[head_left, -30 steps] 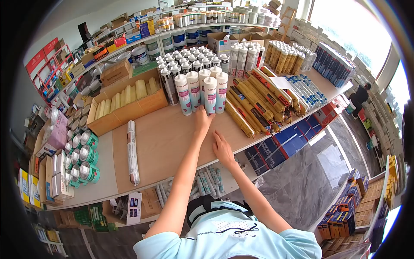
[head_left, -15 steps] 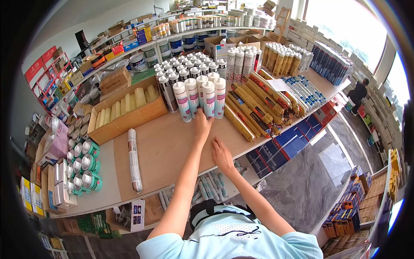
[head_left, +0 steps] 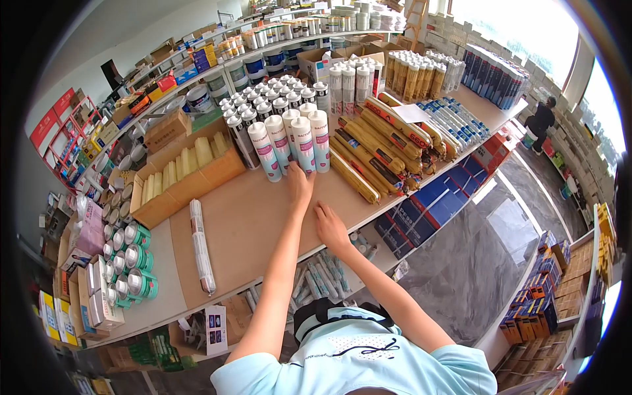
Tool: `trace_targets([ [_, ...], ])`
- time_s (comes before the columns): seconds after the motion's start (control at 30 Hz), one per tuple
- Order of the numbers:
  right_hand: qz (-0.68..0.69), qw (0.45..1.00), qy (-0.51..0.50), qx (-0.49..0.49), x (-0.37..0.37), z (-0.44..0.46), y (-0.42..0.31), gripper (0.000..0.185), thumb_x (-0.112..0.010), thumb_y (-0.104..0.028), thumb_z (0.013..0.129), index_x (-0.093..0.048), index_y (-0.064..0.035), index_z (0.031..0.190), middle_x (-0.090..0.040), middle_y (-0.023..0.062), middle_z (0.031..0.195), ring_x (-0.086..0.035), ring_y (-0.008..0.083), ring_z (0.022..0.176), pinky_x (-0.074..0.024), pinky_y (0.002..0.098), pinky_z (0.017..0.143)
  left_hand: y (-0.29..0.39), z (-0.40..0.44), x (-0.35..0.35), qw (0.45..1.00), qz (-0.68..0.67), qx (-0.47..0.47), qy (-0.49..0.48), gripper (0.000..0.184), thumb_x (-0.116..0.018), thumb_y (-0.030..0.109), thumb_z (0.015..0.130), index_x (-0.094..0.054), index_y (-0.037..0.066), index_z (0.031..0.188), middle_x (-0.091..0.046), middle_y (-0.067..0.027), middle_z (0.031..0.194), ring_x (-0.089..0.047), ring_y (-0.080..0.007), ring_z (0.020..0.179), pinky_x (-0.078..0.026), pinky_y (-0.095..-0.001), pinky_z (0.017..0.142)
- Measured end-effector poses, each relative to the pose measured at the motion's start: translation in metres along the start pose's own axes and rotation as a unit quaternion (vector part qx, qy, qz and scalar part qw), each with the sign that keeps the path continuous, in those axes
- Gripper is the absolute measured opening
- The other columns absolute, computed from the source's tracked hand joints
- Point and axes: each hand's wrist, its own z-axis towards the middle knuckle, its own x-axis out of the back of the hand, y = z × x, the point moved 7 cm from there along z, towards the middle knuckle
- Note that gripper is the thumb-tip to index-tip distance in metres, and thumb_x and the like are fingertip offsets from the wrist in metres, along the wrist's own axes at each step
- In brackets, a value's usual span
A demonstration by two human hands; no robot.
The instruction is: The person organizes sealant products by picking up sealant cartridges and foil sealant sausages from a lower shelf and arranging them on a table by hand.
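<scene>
My left hand [head_left: 301,186] has its fingers closed at the base of the front white sealant cartridge [head_left: 303,146], which stands upright on the table. Close around it are several matching cartridges with white caps and pink-and-blue labels, among them a left one [head_left: 264,153] and a right one [head_left: 320,143]. The fingertips are partly hidden against the cartridge. My right hand [head_left: 331,225] hovers over or rests on the table's front edge, fingers stretched out and holding nothing. Behind the white group stand rows of dark-bodied cartridges [head_left: 243,141].
Gold sausage packs [head_left: 368,155] lie piled to the right. A single white sausage pack [head_left: 201,247] lies left of my arms, near an open carton [head_left: 187,187] of yellowish pieces. Green cans [head_left: 139,257] stand at the far left. A person [head_left: 541,125] sits by the far wall.
The whole scene has shifted a little leftward and upward as my head turned. My left hand stays at the front cartridge's base and my right hand keeps about the same place.
</scene>
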Motion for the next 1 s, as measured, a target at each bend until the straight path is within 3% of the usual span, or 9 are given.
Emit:
trace_targets([
  [0.1, -0.004, 1.0, -0.003, 0.005, 0.0, 0.0, 0.0, 0.035, -0.051, -0.002, 0.086, -0.052, 0.0045, 0.12, -0.051, 0.018, 0.13, -0.052, 0.0342, 0.116, -0.043, 0.0405, 0.1, -0.019, -0.01, -0.016, 0.997, -0.075, 0.029, -0.016, 0.062, -0.079, 0.012, 0.074, -0.039, -0.007, 0.118, -0.053, -0.0282, 0.11, -0.054, -0.0444, 0.104, -0.046, -0.0471, 0.087],
  [0.2, 0.005, 1.0, -0.021, 0.001, 0.002, 0.002, 0.002, 0.039, -0.05, -0.002, 0.085, -0.049, 0.0047, 0.123, -0.049, 0.0189, 0.132, -0.051, 0.035, 0.117, -0.0428, 0.0408, 0.1, 0.009, -0.035, 0.01, 0.998, -0.044, -0.041, 0.03, 0.067, -0.076, 0.012, 0.077, -0.036, -0.008, 0.126, -0.05, -0.0281, 0.116, -0.05, -0.0434, 0.109, -0.041, -0.0466, 0.095],
  [0.37, 0.082, 0.996, 0.017, 0.0, 0.026, -0.011, -0.006, 0.054, -0.052, 0.001, 0.08, -0.041, 0.0071, 0.133, -0.041, 0.022, 0.141, -0.049, 0.0363, 0.121, -0.0423, 0.0402, 0.101, 0.038, -0.073, 0.046, 0.995, -0.06, -0.064, -0.044, 0.054, -0.065, 0.009, 0.084, -0.037, -0.005, 0.128, -0.047, -0.0267, 0.123, -0.048, -0.0414, 0.115, -0.039, -0.047, 0.1],
  [0.43, 0.042, 0.998, 0.02, 0.051, 0.039, -0.026, -0.01, 0.065, -0.054, 0.003, 0.078, -0.034, 0.0062, 0.139, -0.036, 0.0217, 0.147, -0.045, 0.0365, 0.128, -0.0405, 0.0403, 0.105, 0.048, -0.084, 0.062, 0.994, -0.063, -0.074, -0.053, 0.05, -0.063, 0.008, 0.086, -0.039, -0.004, 0.127, -0.047, -0.0254, 0.124, -0.047, -0.0407, 0.116, -0.039, -0.0468, 0.1],
  [0.5, 0.056, 0.997, 0.026, 0.037, 0.048, -0.048, -0.01, 0.068, -0.057, 0.001, 0.076, -0.034, 0.0052, 0.141, -0.035, 0.0207, 0.148, -0.041, 0.0344, 0.133, -0.0338, 0.0427, 0.112, 0.063, -0.097, 0.077, 0.992, -0.067, -0.07, -0.076, 0.044, -0.062, 0.007, 0.086, -0.042, -0.003, 0.125, -0.048, -0.0222, 0.127, -0.047, -0.0393, 0.119, -0.039, -0.0457, 0.101],
  [0.6, -0.008, 0.994, -0.064, 0.087, 0.047, -0.092, -0.016, 0.071, -0.058, -0.003, 0.078, -0.032, 0.0023, 0.143, -0.033, 0.0182, 0.15, -0.03, 0.0289, 0.141, -0.0175, 0.0484, 0.119, 0.093, -0.116, 0.08, 0.99, -0.084, -0.067, -0.095, 0.037, -0.061, 0.005, 0.087, -0.046, -0.002, 0.12, -0.051, -0.0206, 0.124, -0.05, -0.0378, 0.118, -0.042, -0.0442, 0.1],
  [0.73, -0.001, 0.995, -0.096, -0.007, 0.054, -0.144, 0.009, 0.073, -0.057, -0.006, 0.08, -0.027, 0.0022, 0.146, -0.031, 0.018, 0.151, -0.027, 0.0293, 0.143, -0.0134, 0.0494, 0.119, 0.137, -0.153, 0.06, 0.974, -0.105, -0.099, -0.176, 0.034, -0.061, 0.002, 0.085, -0.05, -0.001, 0.117, -0.056, -0.0198, 0.119, -0.054, -0.0379, 0.113, -0.045, -0.042, 0.096],
  [0.93, 0.001, 0.979, -0.063, -0.196, 0.075, -0.218, 0.081, 0.074, -0.057, 0.001, 0.078, -0.025, 0.0056, 0.145, -0.032, 0.0239, 0.148, -0.034, 0.0375, 0.137, -0.0254, 0.0469, 0.116, 0.159, -0.207, 0.002, 0.927, -0.144, -0.136, -0.317, 0.034, -0.061, 0.001, 0.083, -0.051, 0.0, 0.116, -0.056, -0.0183, 0.12, -0.054, -0.037, 0.113, -0.045, -0.0418, 0.097],
  [1.0, 0.005, 0.971, -0.045, -0.234, 0.079, -0.242, 0.099, 0.073, -0.057, 0.001, 0.078, -0.025, 0.0066, 0.144, -0.034, 0.0254, 0.147, -0.037, 0.0387, 0.134, -0.029, 0.0463, 0.114, 0.152, -0.229, -0.017, 0.914, -0.132, -0.098, -0.371, 0.035, -0.061, 0.002, 0.082, -0.051, 0.001, 0.116, -0.055, -0.0178, 0.12, -0.054, -0.0374, 0.113, -0.045, -0.042, 0.097],
])
